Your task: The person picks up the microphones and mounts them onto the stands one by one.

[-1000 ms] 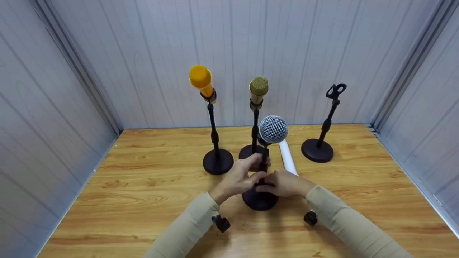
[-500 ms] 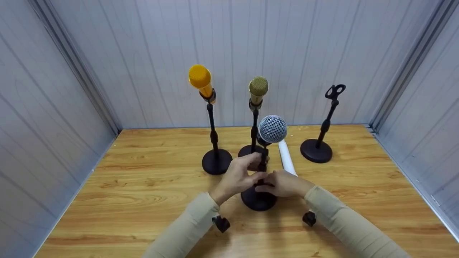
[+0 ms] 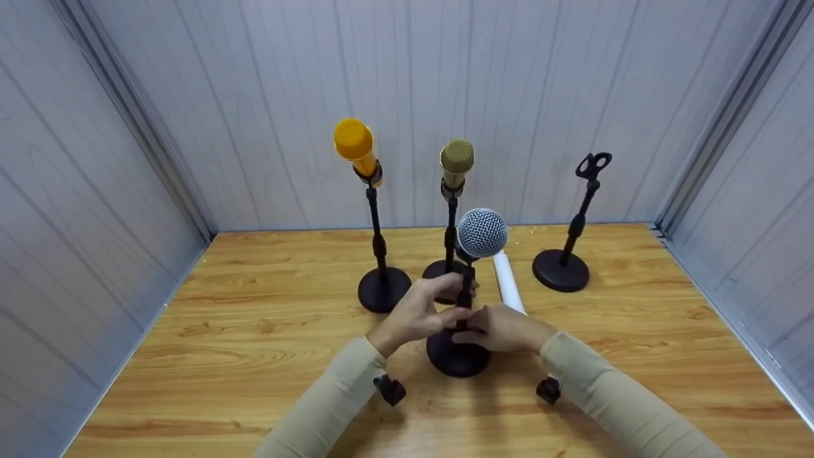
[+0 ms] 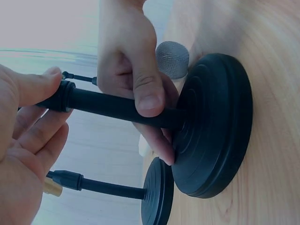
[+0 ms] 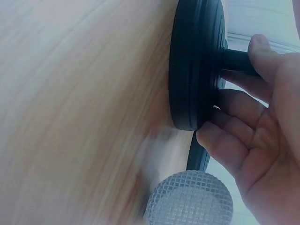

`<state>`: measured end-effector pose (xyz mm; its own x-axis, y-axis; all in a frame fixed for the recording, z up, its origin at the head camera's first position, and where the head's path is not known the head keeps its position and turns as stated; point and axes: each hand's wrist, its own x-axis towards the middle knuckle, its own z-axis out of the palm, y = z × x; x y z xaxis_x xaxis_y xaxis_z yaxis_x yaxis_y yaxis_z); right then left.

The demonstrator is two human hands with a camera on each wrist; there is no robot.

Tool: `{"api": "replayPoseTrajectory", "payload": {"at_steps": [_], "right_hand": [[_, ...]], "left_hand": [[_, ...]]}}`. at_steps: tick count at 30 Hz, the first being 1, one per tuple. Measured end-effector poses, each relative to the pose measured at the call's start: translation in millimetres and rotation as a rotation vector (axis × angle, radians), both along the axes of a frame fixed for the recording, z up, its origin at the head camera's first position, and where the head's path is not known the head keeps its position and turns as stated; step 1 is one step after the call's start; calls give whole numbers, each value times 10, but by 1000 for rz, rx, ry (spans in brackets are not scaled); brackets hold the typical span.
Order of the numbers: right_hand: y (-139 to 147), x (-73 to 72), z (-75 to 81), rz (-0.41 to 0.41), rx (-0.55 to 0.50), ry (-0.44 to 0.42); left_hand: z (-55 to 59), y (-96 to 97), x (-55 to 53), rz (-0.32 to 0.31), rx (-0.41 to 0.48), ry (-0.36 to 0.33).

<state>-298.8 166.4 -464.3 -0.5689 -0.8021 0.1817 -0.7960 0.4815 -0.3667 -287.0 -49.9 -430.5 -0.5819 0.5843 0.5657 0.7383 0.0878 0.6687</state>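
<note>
A silver-mesh microphone sits atop a black desk microphone stand, upright on the wooden table. My left hand grips the upper pole; in the left wrist view its thumb and fingers close round the thick collar. Lower down, my right hand pinches the pole just above the round base. Behind the right hand lies a white microphone handle, partly hidden. A silver mesh head shows beside the base in the right wrist view.
Further back stand a yellow microphone and a gold microphone, each on a black stand. At the right is another black stand with a bare clip. Panel walls enclose the table at back and sides.
The head view shifts very slightly. Both hands keep their places on the stand, and no object visibly moves.
</note>
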Motion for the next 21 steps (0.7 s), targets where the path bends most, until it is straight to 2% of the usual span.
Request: {"api": "replayPoseTrajectory", "payload": {"at_steps": [6, 9, 13, 21], "right_hand": [[6, 5, -14, 1, -3, 15], [20, 11, -32, 4, 9, -13], [37, 11, -32, -8, 18, -41], [13, -19, -5, -11, 22, -3]], "left_hand": [[-27, -1, 9, -13, -2, -37], [-48, 3, 31, -13, -9, -63], [-39, 15, 39, -13, -30, -44], [-7, 6, 32, -5, -29, -5]]}}
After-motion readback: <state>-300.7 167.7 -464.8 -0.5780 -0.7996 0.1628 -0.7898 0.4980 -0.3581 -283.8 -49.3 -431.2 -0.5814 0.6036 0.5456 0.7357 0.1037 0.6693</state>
